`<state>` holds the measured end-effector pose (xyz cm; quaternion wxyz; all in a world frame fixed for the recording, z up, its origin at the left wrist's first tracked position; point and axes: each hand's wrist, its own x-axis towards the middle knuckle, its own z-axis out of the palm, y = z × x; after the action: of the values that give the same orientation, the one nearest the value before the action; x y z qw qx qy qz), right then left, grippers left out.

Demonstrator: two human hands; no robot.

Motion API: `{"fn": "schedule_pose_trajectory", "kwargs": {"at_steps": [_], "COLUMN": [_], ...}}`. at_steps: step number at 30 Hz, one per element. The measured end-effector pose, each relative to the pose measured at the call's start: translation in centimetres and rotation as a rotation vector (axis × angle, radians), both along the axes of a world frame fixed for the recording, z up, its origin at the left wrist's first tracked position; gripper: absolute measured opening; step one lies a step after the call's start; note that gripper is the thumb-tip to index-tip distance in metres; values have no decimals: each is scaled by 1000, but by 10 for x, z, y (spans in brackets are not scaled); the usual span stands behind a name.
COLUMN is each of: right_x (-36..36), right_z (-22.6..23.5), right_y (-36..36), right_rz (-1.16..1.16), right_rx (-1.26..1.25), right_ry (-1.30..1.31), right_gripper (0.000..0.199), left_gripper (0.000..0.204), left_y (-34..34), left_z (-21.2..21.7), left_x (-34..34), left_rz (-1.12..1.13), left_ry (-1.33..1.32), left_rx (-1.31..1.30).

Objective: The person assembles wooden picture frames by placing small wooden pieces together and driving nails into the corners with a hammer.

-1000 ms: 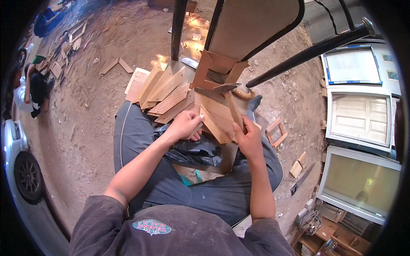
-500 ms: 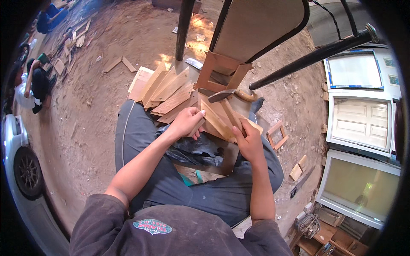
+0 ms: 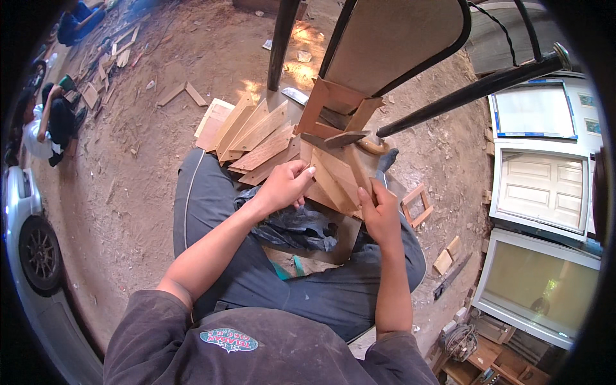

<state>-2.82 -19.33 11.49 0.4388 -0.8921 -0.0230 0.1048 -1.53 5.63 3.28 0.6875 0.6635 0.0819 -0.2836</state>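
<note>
My left hand (image 3: 287, 187) pinches a light wooden slat (image 3: 335, 189) between thumb and fingers near its upper end. My right hand (image 3: 380, 213) grips a second wooden slat (image 3: 357, 168), set at an angle to the first, close to where their lower ends come together. Whether the two are joined there I cannot tell. Just beyond them lies a dark, pointed metal tool head (image 3: 346, 138), like a hammer's, beside a rounded wooden piece (image 3: 373, 146). A small reddish wooden frame (image 3: 310, 106) stands behind it. To the left, several angle-cut wooden slats (image 3: 260, 153) lie fanned in a pile.
A chair with dark metal legs (image 3: 443, 104) leans over the far side. Dark cloth (image 3: 292, 228) lies between my legs. On the right are a small wooden frame (image 3: 417, 205) and an old television (image 3: 539, 279). A person (image 3: 48, 125) sits far left, above a car wheel (image 3: 40, 253).
Both hands have shifted slightly, the right one a little to the right and down. The slats stay in my hands, and the view has moved slightly.
</note>
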Motion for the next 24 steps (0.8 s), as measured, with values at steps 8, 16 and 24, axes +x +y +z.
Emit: {"fn": "schedule_pose_trajectory", "kwargs": {"at_steps": [8,16,24], "right_x": [-2,3,15], "right_z": [16,11,17], "right_y": [-23,-43,-92], "right_rz": [-250,-126,187], "right_rx": [248,57,-260], "right_ry": [-26,-210,-250], "right_gripper": [25,25,28], "left_gripper": [45,47,78], "left_y": [-11,-22,-15], "left_z": [32,-20,-4], "left_x": [-4,-8,8], "left_rz": [68,-154,-333], "left_ry": [-1320,-1255,-1211], "left_rx": [604,790,802]}}
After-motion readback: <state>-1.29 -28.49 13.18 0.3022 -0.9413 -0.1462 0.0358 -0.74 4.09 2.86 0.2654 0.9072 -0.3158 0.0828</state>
